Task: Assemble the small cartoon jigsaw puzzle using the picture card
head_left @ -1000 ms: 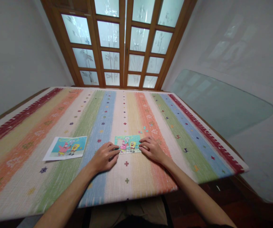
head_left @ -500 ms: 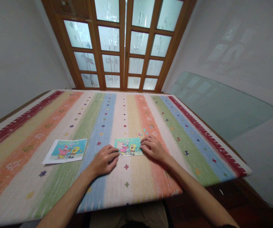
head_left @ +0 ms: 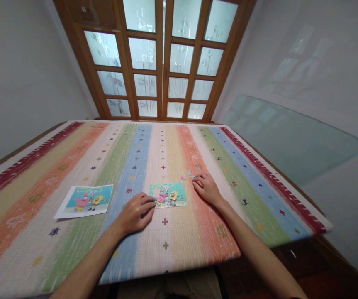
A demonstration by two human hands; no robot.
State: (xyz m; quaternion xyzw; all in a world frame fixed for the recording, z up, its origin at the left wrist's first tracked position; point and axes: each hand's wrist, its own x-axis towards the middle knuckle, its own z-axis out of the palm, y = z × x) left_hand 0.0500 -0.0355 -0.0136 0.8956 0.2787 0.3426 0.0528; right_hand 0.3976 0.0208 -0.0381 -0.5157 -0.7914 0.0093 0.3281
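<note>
Near eleven o'clock of the right hand [head_left: 206, 187] lie loose pieces [head_left: 188, 175] — fingers flat, pinching nothing; left hand [head_left: 137, 211], spread, touches the puzzle [head_left: 168, 194] at its seven-o'clock corner.

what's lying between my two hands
The cartoon jigsaw puzzle lies between the left hand and right hand, flat on the striped cloth, seen in the head view.

Spread across table: woven cloth [head_left: 73, 158] in lengthwise stripes of red, yellow, orange, green and blue, dotted with small cross motifs. Flat on it, left side: rectangular white-bordered cartoon print [head_left: 85, 200]. Beyond far edge: brown wooden double door [head_left: 163, 62] with frosted glass panes. Right, against white wall [head_left: 322, 62]: greenish round-cornered glass sheet [head_left: 291, 137].
</note>
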